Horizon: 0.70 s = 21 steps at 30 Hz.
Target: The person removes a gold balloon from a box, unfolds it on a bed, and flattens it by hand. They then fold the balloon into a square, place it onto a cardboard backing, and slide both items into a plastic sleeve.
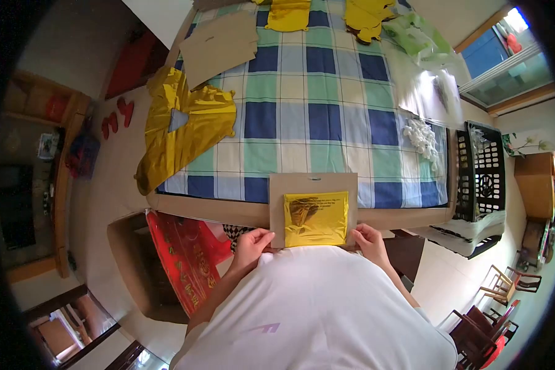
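Note:
A brown cardboard sheet (313, 184) with a small slot at its top stands in front of my chest, overlapping the near edge of the table. On its face lies a flat gold foil packet (317, 220) with small dark print, too small to read. My left hand (251, 246) pinches the sheet's lower left edge between thumb and fingers. At the lower right edge my right hand (369, 241) is closed on the same sheet. The sheet's bottom edge is hidden by my shirt.
A checked cloth (324, 120) covers the table. It bears a flat gold letter-shaped foil balloon (194, 120), cardboard sheets (219, 49), more gold foil (288, 15), clear plastic bags (428, 92) and a white pile (422, 139). A black basket (480, 172) stands right, an open carton (126, 265) left.

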Motion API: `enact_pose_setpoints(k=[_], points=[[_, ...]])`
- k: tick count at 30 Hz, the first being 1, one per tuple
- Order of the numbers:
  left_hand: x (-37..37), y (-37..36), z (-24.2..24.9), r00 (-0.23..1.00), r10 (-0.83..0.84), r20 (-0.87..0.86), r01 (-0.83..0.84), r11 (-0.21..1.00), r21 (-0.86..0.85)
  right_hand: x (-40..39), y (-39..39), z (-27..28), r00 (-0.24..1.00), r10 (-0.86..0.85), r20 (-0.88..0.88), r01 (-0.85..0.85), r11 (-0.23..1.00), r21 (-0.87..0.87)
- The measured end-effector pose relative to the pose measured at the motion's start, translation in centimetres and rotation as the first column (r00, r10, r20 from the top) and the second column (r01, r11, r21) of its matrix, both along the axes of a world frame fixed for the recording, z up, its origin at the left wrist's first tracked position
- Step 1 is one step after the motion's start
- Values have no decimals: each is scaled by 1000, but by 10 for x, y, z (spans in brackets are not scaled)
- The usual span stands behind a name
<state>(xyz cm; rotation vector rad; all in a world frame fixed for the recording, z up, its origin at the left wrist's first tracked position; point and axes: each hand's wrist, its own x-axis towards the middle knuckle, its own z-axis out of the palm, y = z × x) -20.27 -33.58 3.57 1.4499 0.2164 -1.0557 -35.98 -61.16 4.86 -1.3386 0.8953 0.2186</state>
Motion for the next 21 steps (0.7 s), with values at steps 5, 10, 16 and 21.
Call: enact_pose_setpoints(k=[5, 10, 16, 21], points=[[-2, -1, 22, 1000, -23, 16, 26, 979, -203, -6, 13, 12, 990, -116, 75, 102, 981, 163], [26, -22, 21, 980, -48, 192, 97, 962, -254, 14, -10, 2, 935, -59, 349, 33, 996, 80], [77, -77, 34, 860, -116, 498, 89, 993, 79, 96, -46, 3, 931, -16, 363, 121, 956, -268], [46, -90, 23, -26, -338, 941, -58, 940, 337, 107, -53, -1, 954, 152, 260, 28, 813, -582]])
